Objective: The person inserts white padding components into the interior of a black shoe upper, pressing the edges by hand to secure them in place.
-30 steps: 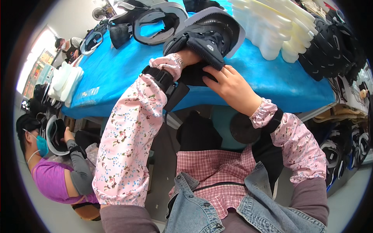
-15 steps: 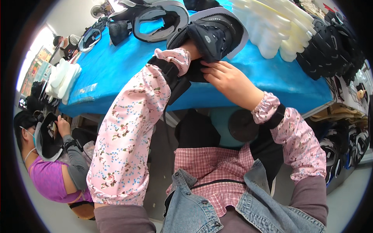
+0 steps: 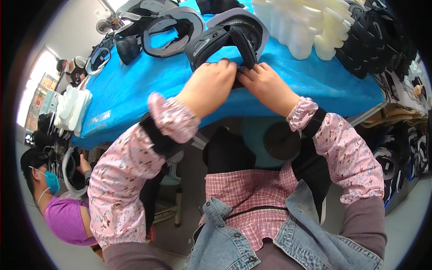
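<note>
A black and grey padded helmet-like shell [image 3: 229, 38] lies on the blue table cover [image 3: 135, 90], right in front of me. My left hand [image 3: 211, 85] grips its near edge from the left, fingers curled over the black padding. My right hand [image 3: 265, 85] pinches the same near edge from the right, fingertips touching the left hand's. Both forearms wear pink flowered sleeve covers.
More grey and black shells [image 3: 168, 27] lie at the table's far left. Stacks of white foam pieces [image 3: 310, 27] stand far right, with black parts [image 3: 378, 40] beyond. White foam pieces [image 3: 72, 110] sit at the left table end. A person in purple [image 3: 58, 211] sits lower left.
My left hand has swung from under the shell to its near edge, meeting the right hand. The shell now rests lower on the table cover.
</note>
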The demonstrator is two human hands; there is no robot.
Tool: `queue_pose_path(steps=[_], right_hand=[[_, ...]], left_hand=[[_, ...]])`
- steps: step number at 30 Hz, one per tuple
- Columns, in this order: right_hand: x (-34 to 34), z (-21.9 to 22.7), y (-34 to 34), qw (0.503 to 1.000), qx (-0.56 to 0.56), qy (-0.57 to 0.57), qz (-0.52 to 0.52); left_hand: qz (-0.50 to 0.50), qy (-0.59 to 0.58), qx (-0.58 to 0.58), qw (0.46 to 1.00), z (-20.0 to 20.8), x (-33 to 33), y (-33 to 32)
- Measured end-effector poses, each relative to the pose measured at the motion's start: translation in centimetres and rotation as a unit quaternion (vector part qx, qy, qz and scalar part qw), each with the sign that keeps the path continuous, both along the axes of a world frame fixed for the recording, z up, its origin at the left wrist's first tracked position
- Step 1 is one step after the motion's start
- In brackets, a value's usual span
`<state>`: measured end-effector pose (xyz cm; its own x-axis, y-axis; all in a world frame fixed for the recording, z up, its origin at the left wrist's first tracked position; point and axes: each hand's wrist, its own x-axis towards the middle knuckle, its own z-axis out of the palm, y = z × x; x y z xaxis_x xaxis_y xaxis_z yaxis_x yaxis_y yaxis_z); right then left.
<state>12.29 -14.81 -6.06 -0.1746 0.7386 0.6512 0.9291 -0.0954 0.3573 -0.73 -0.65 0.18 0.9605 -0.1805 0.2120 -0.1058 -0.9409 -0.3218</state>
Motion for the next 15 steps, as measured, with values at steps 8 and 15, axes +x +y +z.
queue_pose_path(steps=[8,15], right_hand=[[-0.5,1.2,0.0,0.997,0.045,0.050,0.040],[0.1,3.3,0.7,0.989,-0.086,0.101,0.062]], left_hand=[[-0.092,-0.073,0.017,0.993,-2.1,-1.6,3.3],[-0.078,-0.013,-0.089,0.993,-0.2,-0.7,4.6]])
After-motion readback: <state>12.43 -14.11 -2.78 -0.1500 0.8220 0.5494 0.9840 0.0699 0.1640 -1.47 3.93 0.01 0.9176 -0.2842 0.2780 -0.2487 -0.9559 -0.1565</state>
